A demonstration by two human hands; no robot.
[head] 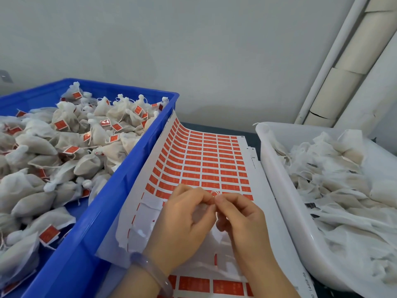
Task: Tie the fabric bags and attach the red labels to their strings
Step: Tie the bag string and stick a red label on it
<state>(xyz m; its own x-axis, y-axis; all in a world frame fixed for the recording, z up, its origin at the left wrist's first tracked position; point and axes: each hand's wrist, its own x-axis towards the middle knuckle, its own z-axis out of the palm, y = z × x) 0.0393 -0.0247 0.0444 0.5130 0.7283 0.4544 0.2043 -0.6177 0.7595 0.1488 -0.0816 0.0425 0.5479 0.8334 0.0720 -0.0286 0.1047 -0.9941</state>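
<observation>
Head view:
- left hand (182,218) and right hand (242,220) meet fingertip to fingertip over near part of label sheet (204,160)
- both grips closed, pinching thin string (214,193)
- bag mostly hidden under palms
- tagged bags (64,143) in blue crate (129,168), left
- untied bags (343,179) in white tub (279,179), right
- likely best: keep string taut, fold label squarely round it

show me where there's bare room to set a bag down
Far half of the label sheet, between blue crate and white tub, beyond left hand and right hand; dark table strip behind it. Both bins are heaped with bags.
</observation>
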